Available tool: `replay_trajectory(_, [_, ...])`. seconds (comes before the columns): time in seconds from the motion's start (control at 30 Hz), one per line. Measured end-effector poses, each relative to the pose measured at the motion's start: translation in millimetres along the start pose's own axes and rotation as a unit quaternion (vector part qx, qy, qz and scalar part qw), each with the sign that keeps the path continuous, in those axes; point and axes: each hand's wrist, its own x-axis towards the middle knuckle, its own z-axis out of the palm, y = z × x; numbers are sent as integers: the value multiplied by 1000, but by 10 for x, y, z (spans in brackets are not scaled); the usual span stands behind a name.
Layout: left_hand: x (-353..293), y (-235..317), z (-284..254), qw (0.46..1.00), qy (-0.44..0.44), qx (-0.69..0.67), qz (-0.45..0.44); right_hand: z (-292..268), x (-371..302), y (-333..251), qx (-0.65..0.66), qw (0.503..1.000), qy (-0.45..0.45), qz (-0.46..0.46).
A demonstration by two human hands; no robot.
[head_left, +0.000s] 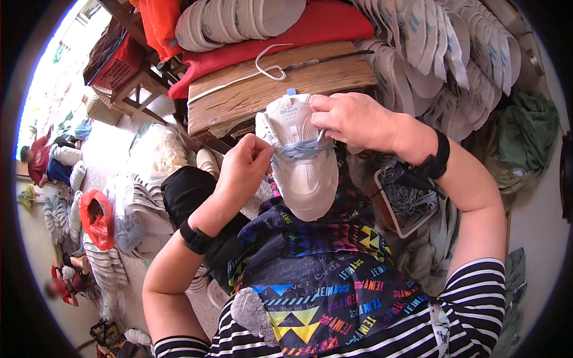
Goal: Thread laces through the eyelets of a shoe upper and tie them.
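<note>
A white sneaker upper (301,179), toe toward me, rests over my lap with its tongue end against a wooden board. Light blue shoelace (301,148) crosses its middle in several strands. At the upper's left edge my left hand (242,170) is closed in a pinch at the lace's end. My right hand (358,122) bends over the upper's right edge near the tongue, its fingers closed on that edge beside the lace. The fingertips of both hands are partly hidden.
Beyond the shoe is the wooden board (239,74), with a white cord (262,70) and a thin dark tool (319,61) on it. Stacked white shoe uppers (418,48) stand behind. A bin of blue-grey laces (412,200) sits at the right. Two people are far left.
</note>
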Motion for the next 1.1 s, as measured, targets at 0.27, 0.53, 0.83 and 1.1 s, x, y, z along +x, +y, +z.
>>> replay_trajectory(0.27, [18, 233, -38, 990, 12, 140, 7, 40, -51, 28, 130, 990, -24, 44])
replay_trajectory(0.53, [93, 413, -5, 933, -7, 355, 58, 429, -13, -2, 289, 928, 71, 222])
replay_trajectory(0.83, [137, 555, 20, 798, -32, 562, 213, 435, -26, -205, 372, 877, 153, 263])
replay_trajectory(1.1, [412, 589, -432, 830, -180, 400, 344, 120, 104, -501, 234, 930, 205, 193])
